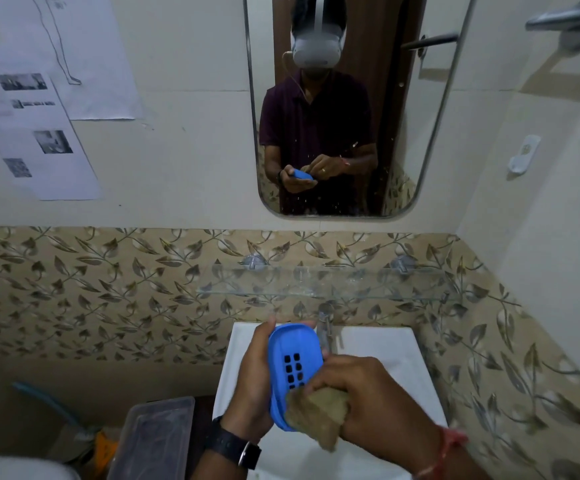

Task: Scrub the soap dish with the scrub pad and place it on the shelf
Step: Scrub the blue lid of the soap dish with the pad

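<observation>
A blue oval soap dish (pixel 292 355) with several dark drain slots is held over the white sink (pixel 385 355). My left hand (pixel 252 379) grips it from the left, thumb at its top edge. My right hand (pixel 368 396) grips a brownish scrub pad (pixel 319 415) and presses it against the lower end of the dish. Above the sink, a clear glass shelf (pixel 326 289) hangs on the leaf-patterned tiles.
A metal tap (pixel 325 329) rises behind the dish. A mirror (pixel 344 109) hangs above, showing the person. A translucent plastic box (pixel 153 441) stands left of the sink. Printed papers (pixel 39 109) are stuck to the left wall. A white hook (pixel 523 154) is on the right wall.
</observation>
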`<state>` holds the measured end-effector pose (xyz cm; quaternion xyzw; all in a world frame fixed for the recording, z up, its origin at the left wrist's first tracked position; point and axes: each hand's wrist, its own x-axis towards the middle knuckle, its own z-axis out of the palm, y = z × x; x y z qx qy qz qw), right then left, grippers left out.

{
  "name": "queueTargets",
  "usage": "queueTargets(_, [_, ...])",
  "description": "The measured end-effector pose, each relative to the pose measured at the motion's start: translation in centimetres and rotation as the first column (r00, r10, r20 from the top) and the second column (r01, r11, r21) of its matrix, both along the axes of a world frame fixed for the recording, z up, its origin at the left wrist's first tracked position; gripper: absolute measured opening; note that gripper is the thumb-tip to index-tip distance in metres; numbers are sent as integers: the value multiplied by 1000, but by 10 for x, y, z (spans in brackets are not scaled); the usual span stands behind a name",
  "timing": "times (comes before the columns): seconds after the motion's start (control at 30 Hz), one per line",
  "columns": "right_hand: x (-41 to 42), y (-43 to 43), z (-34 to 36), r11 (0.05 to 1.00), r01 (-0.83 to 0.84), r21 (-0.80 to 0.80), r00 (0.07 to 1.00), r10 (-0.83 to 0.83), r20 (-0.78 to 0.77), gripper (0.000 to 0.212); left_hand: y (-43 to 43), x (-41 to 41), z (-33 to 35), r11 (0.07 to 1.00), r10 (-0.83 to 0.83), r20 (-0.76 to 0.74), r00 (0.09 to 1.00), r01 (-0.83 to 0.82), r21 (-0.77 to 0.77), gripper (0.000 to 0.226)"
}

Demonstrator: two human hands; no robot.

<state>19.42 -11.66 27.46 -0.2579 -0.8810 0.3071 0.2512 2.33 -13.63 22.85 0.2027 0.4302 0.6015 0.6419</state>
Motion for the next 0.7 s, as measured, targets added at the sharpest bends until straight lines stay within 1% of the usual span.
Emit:
queueTargets(0.07, [16,8,5,999,-42,-34,996,45,75,17,0,-3,-2,1000,3,68,998,-4,17,72])
queueTargets(0.13, [32,16,13,999,2,-37,993,3,115,22,0,-7,-3,999,20,134,991,-24,29,70])
queueTargets(0.17, [39,19,14,997,62,-47,994,-58,98,26,0,-9,-4,998,43,162,986,-50,41,67])
queueTargets(0.23, [51,23,9,963,246,-110,968,-249,-10,34,0,-15,-7,988,109,203,973,-128,83,59])
queueTargets(0.27, [55,25,0,918,341,-202,928,-363,-84,37,0,-16,-8,980,143,225,964,-170,103,56])
queueTargets(0.3, [57,27,-10,851,396,-345,868,-470,-161,37,0,-17,-10,972,171,248,954,-204,115,55])
queueTargets(0.33, [57,28,-22,766,387,-513,797,-558,-232,34,1,-15,-11,965,196,266,944,-234,118,55])
queueTargets(0.37, [55,28,-34,671,334,-662,723,-633,-277,29,1,-12,-13,958,223,275,935,-262,115,56])
queueTargets(0.4, [52,27,-44,584,261,-769,656,-691,-303,26,1,-8,-13,952,250,276,928,-287,103,55])
queueTargets(0.43, [49,25,-51,520,203,-830,599,-737,-315,25,2,-4,-13,947,273,279,920,-309,92,54])
queueTargets(0.47, [44,22,-57,484,179,-857,547,-773,-322,23,1,2,-12,944,288,281,916,-321,79,51])
queueTargets(0.5, [39,18,-61,476,196,-857,503,-799,-329,22,1,6,-14,941,304,267,914,-332,65,49])
queueTargets(0.57, [27,9,-64,525,288,-801,448,-813,-371,24,1,15,-19,931,337,183,924,-355,79,48])
queueTargets(0.63, [14,1,-61,615,389,-686,458,-775,-435,35,0,23,-25,918,361,71,930,-368,146,44])
queueTargets(0.7, [3,-2,-55,698,461,-547,520,-713,-471,47,-2,30,-26,914,363,-14,932,-354,198,42])
